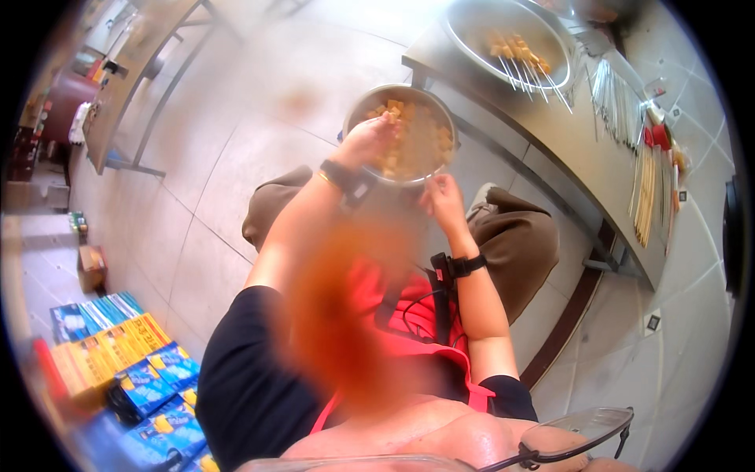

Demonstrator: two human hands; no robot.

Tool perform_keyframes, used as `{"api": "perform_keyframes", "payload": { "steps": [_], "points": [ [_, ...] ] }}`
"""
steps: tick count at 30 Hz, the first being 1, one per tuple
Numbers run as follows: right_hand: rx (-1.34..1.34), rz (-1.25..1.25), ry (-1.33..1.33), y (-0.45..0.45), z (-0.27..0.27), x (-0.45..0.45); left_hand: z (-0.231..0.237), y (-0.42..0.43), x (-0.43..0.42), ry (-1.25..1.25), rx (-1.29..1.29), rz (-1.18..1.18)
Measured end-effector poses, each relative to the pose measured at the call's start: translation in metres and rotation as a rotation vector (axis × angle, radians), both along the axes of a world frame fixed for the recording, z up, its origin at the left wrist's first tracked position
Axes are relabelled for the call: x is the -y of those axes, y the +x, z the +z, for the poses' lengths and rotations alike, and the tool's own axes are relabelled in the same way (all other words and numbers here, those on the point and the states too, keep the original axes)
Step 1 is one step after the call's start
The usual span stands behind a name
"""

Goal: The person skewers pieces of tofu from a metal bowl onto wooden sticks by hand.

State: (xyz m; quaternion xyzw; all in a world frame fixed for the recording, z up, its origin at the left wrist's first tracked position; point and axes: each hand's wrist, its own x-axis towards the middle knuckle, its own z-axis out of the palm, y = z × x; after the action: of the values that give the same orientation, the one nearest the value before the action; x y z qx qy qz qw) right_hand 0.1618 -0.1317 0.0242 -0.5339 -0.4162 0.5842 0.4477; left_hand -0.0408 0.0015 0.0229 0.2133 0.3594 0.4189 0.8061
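Observation:
A round metal bowl [413, 180] holding many orange-tan food cubes [443, 140] is in front of me, above my lap. My left hand [370, 140] reaches over its left side, thumb and fingers pinched on a food cube [393, 111]. At the near right rim is my right hand [442, 197], its fingers curled and drawn together; whether a thin skewer is between them cannot be made out. On the metal table at the right, a large metal basin [466, 50] holds several metal skewers [522, 75] threaded with similar cubes [516, 47].
Loose metal skewers [613, 100] and a bundle of bamboo sticks [646, 200] lie along the metal table [566, 127]. Another table [127, 79] stands at the far left. Blue and yellow printed packages [112, 351] are stacked at the lower left. An orange blur covers part of the view.

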Motion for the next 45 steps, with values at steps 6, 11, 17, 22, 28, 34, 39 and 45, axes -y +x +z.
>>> {"api": "perform_keyframes", "payload": {
  "steps": [6,11,17,22,28,34,39,45],
  "points": [
    [0.031,0.012,-0.011,-0.001,0.001,0.000,0.006,0.000,0.001,0.003,0.068,0.038],
    [0.072,0.001,-0.023,-0.002,0.004,0.001,0.006,0.000,-0.002,-0.026,0.077,0.074],
    [0.083,-0.001,-0.009,-0.002,0.002,0.002,0.001,-0.001,-0.005,-0.020,0.070,0.089],
    [0.096,0.000,-0.012,0.000,0.004,0.003,0.001,-0.003,-0.005,0.078,-0.019,0.045],
    [0.182,0.001,-0.004,-0.001,0.011,0.003,-0.009,-0.008,-0.009,0.248,-0.338,0.011],
    [0.197,-0.031,0.021,-0.002,0.001,0.005,-0.010,0.005,-0.001,0.207,-0.429,-0.178],
    [0.147,-0.144,0.082,-0.005,-0.003,0.000,-0.020,0.039,0.043,0.363,-0.431,-0.459],
    [0.196,-0.169,-0.018,0.002,0.004,0.000,0.011,0.039,0.034,0.550,-0.721,-0.499]
  ]
}}
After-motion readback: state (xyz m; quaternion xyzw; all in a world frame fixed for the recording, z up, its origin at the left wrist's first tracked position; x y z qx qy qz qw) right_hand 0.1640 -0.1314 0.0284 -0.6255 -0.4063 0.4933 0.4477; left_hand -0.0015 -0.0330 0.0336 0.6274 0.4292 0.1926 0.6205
